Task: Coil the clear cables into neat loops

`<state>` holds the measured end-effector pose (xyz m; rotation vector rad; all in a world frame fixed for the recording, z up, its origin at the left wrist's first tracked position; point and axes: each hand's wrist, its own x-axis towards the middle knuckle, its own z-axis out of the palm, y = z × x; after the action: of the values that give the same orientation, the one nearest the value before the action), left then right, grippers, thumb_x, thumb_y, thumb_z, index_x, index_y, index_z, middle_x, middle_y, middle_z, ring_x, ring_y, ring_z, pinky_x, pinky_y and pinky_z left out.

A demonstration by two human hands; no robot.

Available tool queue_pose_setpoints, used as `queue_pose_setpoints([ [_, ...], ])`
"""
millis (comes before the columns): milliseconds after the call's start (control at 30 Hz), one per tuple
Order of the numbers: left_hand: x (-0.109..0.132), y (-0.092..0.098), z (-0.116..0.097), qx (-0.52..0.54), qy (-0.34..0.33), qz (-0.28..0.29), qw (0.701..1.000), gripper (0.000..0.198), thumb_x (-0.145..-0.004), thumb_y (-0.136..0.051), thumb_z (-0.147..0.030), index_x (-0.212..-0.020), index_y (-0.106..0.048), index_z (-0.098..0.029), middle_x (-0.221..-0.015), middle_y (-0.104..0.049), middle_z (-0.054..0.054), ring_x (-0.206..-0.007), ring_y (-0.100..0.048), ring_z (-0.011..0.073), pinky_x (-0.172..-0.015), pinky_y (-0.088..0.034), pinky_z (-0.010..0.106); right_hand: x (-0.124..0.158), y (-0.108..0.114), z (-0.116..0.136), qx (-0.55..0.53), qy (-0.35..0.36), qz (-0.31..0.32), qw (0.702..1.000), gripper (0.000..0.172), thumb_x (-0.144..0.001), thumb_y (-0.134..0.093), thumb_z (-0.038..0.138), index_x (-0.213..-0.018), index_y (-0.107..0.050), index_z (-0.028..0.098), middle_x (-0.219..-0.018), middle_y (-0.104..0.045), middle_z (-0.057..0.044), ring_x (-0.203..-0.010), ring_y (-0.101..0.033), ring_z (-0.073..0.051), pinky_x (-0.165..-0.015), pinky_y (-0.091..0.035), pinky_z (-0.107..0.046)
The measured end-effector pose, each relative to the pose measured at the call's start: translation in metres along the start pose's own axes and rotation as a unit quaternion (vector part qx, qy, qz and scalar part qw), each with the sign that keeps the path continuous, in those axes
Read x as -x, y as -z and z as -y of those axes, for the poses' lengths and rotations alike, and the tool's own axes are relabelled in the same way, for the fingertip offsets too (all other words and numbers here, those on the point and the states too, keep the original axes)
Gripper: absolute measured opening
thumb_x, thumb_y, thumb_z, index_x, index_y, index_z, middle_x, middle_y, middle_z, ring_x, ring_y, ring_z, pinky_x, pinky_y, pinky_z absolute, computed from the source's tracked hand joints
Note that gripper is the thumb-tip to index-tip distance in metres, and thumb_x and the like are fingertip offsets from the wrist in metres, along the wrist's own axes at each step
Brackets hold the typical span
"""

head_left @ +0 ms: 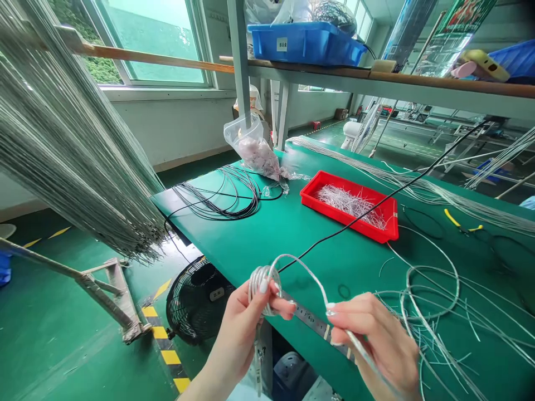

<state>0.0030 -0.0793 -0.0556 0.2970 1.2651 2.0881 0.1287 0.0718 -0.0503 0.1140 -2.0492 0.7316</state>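
Near the table's front edge, my left hand [254, 312] is closed around a small wound coil of silvery-white cable [261, 281], thumb on top. From that coil the cable [298, 260] arches over to my right hand [368, 334], which pinches it between thumb and fingertips. Past the right hand the cable runs on toward the lower right. Beneath both hands a metal ruler [309, 318] lies along the table edge. Loops of the same pale cable [432, 270] and loose cut strands are spread to the right.
On the green table [267, 239] stand a red tray [307, 195] of short white strands, coiled black cable [234, 211] and a plastic bag [254, 147]. Yellow-handled cutters [455, 220] lie right. Hanging cables [83, 139] and a black fan [192, 301] are left; a shelf [401, 86] spans above.
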Motion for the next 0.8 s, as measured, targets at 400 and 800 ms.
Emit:
queue_pose_setpoints([
  [400, -0.004, -0.023, 0.016, -0.074, 0.032, 0.099, 0.992, 0.029, -0.089, -0.063, -0.044, -0.081, -0.064, -0.016, -0.07, -0.074, 0.006, -0.065, -0.069, 0.0194, -0.07, -0.054, 0.029, 0.006, -0.022, 0.011, -0.243, -0.498, -0.065, 0.83, 0.033, -0.078, -0.075, 0.045, -0.083, -0.054, 0.02, -0.062, -0.065, 0.002, -0.056, -0.064, -0.011, -0.055, -0.054, -0.017],
  [800, -0.001, -0.023, 0.024, -0.257, -0.008, 0.16, 0.953, 0.038, -0.097, -0.048, -0.044, -0.073, -0.054, -0.016, -0.066, -0.058, 0.002, -0.062, -0.052, 0.0136, -0.059, -0.042, 0.023, 0.004, -0.018, 0.009, -0.233, -0.552, 0.029, 0.8, 0.046, -0.079, -0.068, 0.06, -0.089, -0.042, 0.022, -0.054, -0.059, 0.004, -0.046, -0.055, -0.009, -0.041, -0.039, -0.013],
])
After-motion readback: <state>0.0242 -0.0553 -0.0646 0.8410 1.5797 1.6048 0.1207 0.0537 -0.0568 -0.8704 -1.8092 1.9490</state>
